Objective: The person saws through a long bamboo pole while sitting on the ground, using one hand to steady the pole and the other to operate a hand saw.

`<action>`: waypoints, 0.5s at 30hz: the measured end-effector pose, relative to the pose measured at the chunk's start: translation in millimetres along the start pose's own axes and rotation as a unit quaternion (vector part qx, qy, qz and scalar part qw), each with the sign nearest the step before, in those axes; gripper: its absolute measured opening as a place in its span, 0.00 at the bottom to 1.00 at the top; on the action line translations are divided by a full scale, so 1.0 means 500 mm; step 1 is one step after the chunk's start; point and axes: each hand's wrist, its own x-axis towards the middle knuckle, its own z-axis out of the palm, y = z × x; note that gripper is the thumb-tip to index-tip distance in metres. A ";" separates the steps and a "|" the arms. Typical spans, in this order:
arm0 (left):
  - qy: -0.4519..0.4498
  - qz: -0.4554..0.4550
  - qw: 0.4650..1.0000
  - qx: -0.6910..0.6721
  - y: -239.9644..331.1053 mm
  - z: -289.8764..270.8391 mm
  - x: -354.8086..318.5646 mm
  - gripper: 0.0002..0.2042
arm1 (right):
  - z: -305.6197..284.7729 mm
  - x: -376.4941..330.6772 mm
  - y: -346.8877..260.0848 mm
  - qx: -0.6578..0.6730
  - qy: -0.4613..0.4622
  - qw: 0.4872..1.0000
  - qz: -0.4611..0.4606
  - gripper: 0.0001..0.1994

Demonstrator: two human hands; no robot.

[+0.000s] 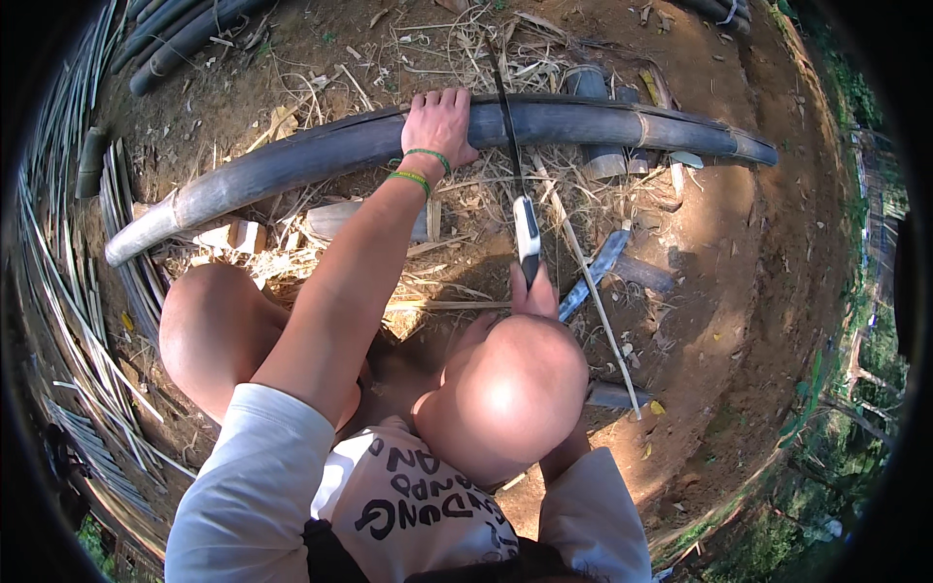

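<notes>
A long, thick bamboo pole [311, 163], dark grey and slightly curved, lies crosswise in front of me. My left hand [436, 124] is closed over its top, left of the pole's middle, with green and yellow bands on the wrist. Just to the right of that hand, a pruning saw [526, 233] with a white and black handle points away from me. Its thin dark blade crosses the pole and reaches beyond it. My right hand [535, 290] grips the handle's near end, partly hidden by my right knee. Whether the blade's teeth are inside a cut cannot be made out.
Short bamboo pieces [607, 160] lie under the pole's right part. Nearer are a bluish split piece [595, 274] and a thin stick [590, 272]. Many slender strips [49, 262] line the left, dark poles [185, 39] the far left. Straw litters the soil; plants edge the right.
</notes>
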 end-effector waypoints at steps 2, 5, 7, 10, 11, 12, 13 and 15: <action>0.008 0.002 1.000 0.002 0.002 -0.002 -0.008 0.41 | 0.039 0.130 -0.046 0.023 0.059 0.987 -0.145 0.22; 0.004 0.009 1.000 -0.009 0.009 -0.008 0.012 0.39 | 0.027 0.182 -0.090 -0.015 0.097 0.982 -0.160 0.22; -0.003 0.004 1.000 -0.013 0.015 0.000 0.009 0.39 | 0.001 0.119 -0.083 -0.031 0.069 0.991 -0.114 0.22; -0.030 -0.012 0.999 -0.020 0.000 -0.015 0.008 0.42 | 0.007 0.004 0.030 -0.038 0.028 0.998 -0.036 0.23; -0.038 -0.012 0.999 -0.018 0.008 -0.017 0.007 0.42 | 0.011 -0.044 0.074 -0.033 0.015 0.999 0.006 0.23; -0.045 -0.012 0.999 -0.012 0.007 -0.022 0.009 0.42 | 0.016 -0.063 0.077 -0.023 0.009 0.999 0.022 0.23; -0.051 -0.013 0.999 -0.007 0.005 -0.022 0.008 0.42 | 0.018 -0.070 0.075 -0.019 0.002 0.999 0.031 0.23; -0.042 -0.014 0.999 -0.003 -0.002 -0.014 0.001 0.42 | 0.025 -0.039 0.049 -0.014 0.005 1.000 -0.002 0.23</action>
